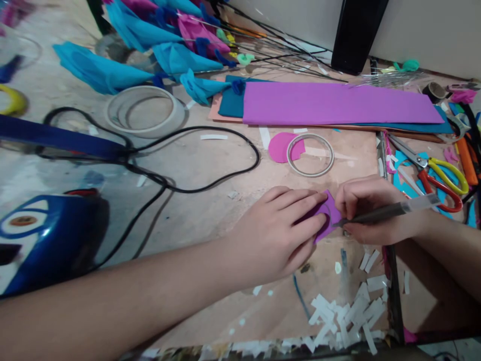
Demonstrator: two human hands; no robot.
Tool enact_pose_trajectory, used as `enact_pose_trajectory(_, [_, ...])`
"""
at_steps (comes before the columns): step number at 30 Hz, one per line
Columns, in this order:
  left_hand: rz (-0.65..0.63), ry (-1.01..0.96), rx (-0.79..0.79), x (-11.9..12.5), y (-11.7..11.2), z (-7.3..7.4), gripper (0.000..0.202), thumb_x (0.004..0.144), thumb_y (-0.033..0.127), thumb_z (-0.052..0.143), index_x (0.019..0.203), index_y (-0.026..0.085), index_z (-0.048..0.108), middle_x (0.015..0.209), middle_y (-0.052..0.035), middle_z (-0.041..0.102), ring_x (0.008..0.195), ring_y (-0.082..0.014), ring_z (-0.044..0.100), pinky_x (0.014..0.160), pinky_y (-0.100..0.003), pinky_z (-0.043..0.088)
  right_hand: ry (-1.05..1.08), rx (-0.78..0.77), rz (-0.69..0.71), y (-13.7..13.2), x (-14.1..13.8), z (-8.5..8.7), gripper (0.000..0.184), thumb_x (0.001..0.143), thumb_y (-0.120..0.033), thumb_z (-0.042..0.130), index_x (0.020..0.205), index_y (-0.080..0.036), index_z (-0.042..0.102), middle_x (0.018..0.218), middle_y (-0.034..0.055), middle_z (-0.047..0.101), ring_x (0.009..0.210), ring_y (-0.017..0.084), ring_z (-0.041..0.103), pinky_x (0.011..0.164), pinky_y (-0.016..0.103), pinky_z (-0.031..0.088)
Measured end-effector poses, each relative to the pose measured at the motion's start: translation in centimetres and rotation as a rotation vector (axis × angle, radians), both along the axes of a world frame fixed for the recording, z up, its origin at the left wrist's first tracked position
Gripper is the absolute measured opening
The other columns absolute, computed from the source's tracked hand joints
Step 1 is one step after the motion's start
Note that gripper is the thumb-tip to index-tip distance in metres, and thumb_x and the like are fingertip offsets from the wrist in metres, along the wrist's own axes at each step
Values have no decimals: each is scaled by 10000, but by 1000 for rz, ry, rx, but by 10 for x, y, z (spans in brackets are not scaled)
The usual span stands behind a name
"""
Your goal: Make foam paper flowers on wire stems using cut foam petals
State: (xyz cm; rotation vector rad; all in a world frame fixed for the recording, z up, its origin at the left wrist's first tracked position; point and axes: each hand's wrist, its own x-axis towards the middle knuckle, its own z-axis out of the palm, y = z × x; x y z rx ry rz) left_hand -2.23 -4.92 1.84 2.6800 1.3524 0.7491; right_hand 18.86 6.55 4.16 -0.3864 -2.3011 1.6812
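Under the fingers of the L hand (280, 233) lies a small purple pc (335, 213), near the front of the table (210, 220). This hand is flat, palm down, w/ fingers extended; it presses the pc & does not grip it. The R hand (376, 195) is closed around a pen (387, 211), whose tip is at the edge of the pc; if it touches, I can't tell. A dark curve (329, 206) shows on the pc, so marking is partly done, I judge. How much is left is unclear, b/c the fingers cover the rest. No cut along the curve is visible, & the scissors (421, 161) lie apart, at the right. At the back, the blue buds (99, 67) look already shaped, IMO. A long purple sheet (330, 104) lies folded, & the white strips (349, 313) are many.

Re: brands/labels, no writing is readable. The blue case (56, 235) at the left bears an eye-like design, w/o letters that I can read.
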Motion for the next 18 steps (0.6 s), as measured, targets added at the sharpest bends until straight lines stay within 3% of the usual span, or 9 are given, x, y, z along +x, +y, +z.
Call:
enact_pose_trajectory(3, [2, 4, 5, 0, 0, 0, 221, 921, 241, 584, 1078, 175, 726, 1283, -116, 733, 1143, -276, 697, 887, -402, 547, -8, 0, -21, 0, 0, 0, 208, 756, -79, 675, 699, -191, 510, 707, -22, 564, 612, 84, 480, 536, 207, 376])
enact_pose_trajectory(7, [-4, -10, 0, 0, 0, -1, 191, 921, 226, 581, 1050, 182, 716, 1317, -115, 715, 1167, -271, 689, 898, -398, 544, -33, 25, 58, -1, 0, 0, 215, 711, -51, 673, 685, -191, 512, 697, -27, 566, 604, 82, 476, 541, 210, 381])
enact_pose_trajectory(10, [-9, -37, -19, 0, 0, -1, 198, 913, 214, 586, 1077, 180, 691, 1308, -121, 714, 1172, -277, 685, 906, -406, 546, 23, -40, 61, 0, 0, -1, 232, 752, -83, 693, 696, -198, 499, 713, -23, 575, 610, 84, 492, 545, 212, 401])
enact_pose_trajectory(14, [43, -174, -96, -1, 0, 0, 301, 893, 193, 577, 1188, 150, 609, 1284, -157, 695, 1138, -269, 687, 906, -412, 564, 101, -150, -101, 2, 1, -1, 231, 818, -149, 710, 737, -205, 501, 776, -6, 589, 652, 97, 531, 554, 219, 425])
enact_pose_trajectory(18, [117, -365, -237, -5, 2, -1, 404, 787, 29, 480, 1154, 174, 568, 1244, -122, 690, 1163, -232, 663, 940, -393, 572, 86, -89, -343, 3, 1, -1, 215, 785, -133, 723, 739, -206, 527, 768, -3, 572, 656, 109, 516, 554, 236, 408])
